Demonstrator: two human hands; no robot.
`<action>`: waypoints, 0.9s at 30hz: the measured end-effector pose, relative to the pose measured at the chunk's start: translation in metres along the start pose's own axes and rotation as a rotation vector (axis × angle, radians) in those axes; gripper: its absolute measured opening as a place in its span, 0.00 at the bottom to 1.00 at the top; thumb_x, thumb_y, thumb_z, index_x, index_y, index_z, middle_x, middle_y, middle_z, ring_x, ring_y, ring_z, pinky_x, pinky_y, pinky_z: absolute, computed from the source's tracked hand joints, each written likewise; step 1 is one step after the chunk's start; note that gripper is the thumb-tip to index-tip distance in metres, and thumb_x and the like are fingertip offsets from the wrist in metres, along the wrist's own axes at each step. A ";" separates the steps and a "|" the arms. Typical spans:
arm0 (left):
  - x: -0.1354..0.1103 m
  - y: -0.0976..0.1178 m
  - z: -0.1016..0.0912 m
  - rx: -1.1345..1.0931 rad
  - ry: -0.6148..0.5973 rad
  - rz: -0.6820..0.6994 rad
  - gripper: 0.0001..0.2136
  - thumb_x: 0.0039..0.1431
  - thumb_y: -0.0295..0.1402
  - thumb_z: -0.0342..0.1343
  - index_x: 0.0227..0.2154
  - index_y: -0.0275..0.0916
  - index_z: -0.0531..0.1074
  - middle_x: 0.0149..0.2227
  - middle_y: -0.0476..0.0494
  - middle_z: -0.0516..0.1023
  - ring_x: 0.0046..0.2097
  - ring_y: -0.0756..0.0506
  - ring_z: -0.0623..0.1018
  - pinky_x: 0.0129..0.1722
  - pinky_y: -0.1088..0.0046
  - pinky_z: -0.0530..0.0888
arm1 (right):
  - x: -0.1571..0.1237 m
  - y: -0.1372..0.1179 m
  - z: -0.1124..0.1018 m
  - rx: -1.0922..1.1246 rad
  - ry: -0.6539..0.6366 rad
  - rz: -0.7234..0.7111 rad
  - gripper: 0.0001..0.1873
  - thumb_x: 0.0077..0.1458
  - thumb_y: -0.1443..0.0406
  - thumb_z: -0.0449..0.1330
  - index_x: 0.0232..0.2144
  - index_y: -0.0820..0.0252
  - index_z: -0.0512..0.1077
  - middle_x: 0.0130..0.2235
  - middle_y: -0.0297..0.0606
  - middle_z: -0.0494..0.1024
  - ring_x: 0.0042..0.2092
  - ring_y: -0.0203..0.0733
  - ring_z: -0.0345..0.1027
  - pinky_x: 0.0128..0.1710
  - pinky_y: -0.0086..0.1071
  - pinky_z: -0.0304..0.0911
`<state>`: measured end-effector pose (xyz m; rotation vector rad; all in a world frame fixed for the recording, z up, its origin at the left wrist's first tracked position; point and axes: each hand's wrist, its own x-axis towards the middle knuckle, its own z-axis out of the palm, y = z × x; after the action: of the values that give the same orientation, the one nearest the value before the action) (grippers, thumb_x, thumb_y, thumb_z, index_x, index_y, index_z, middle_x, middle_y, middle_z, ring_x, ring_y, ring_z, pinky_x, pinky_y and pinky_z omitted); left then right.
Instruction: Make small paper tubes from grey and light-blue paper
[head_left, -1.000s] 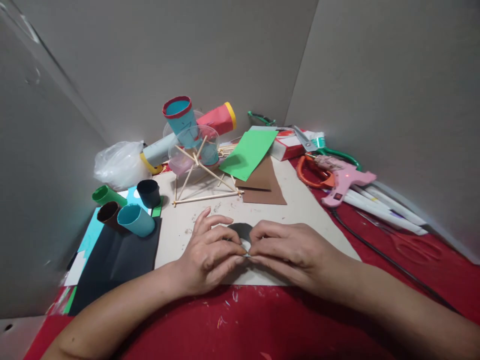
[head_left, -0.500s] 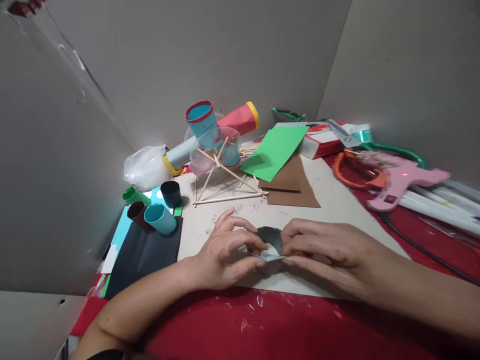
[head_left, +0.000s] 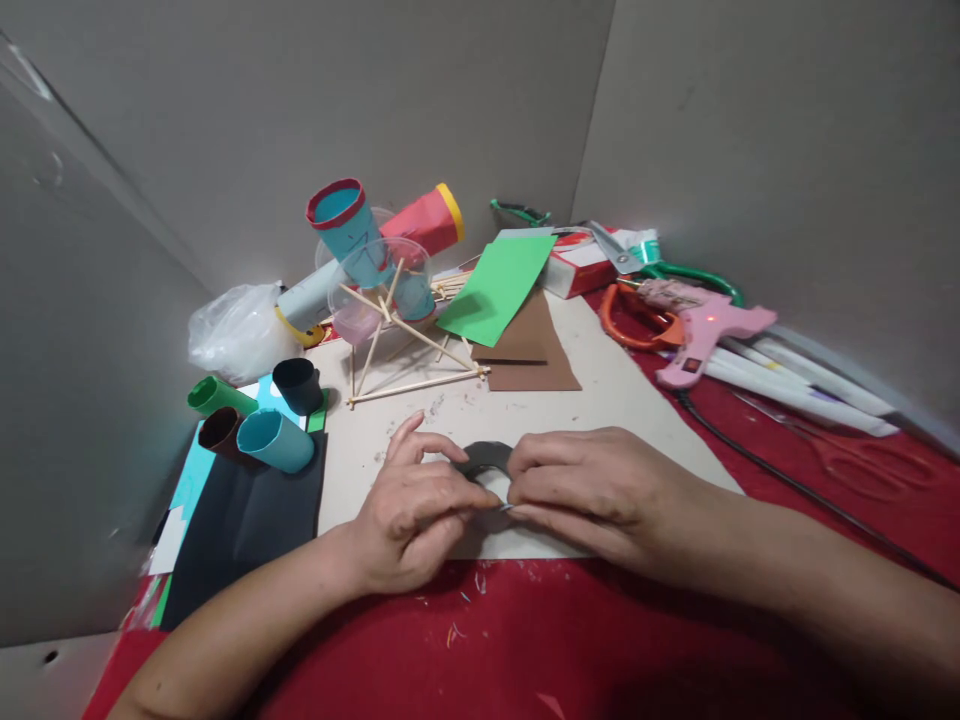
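Both hands meet over a beige cardboard sheet [head_left: 622,400] near the table's front. My left hand [head_left: 416,510] and my right hand [head_left: 592,485] pinch a small curled strip of dark grey paper [head_left: 484,457] between their fingertips, bent into a ring shape. The strip's underside looks lighter. Behind the hands stands a wheel model of wooden sticks [head_left: 409,345] carrying paper cups, one blue with a red rim [head_left: 341,215] and one red with a yellow rim [head_left: 427,218].
Small rolled paper cups, green [head_left: 214,395], brown [head_left: 219,430], blue [head_left: 274,440] and black [head_left: 298,385], lie on a black sheet [head_left: 240,515] at the left. Green [head_left: 499,285] and brown paper [head_left: 529,355] lie behind. A pink glue gun [head_left: 705,335], orange scissors [head_left: 634,325] and glue sticks sit at right on the red cloth.
The view swung left then back. Both hands have kept hold of the dark paper strip and curled it tighter; it now shows as a narrow arc between the fingers.
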<state>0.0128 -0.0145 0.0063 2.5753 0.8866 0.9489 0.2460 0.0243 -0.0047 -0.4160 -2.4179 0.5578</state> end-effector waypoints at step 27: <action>0.002 0.006 0.008 -0.026 0.017 -0.094 0.04 0.62 0.27 0.55 0.31 0.39 0.73 0.29 0.49 0.75 0.42 0.45 0.72 0.61 0.55 0.58 | 0.001 -0.003 0.004 0.090 0.001 0.010 0.11 0.66 0.68 0.54 0.36 0.62 0.75 0.33 0.38 0.76 0.34 0.37 0.69 0.34 0.28 0.62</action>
<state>0.0221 -0.0179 0.0038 2.4837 0.9837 0.9508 0.2424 0.0208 -0.0050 -0.3901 -2.3809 0.6679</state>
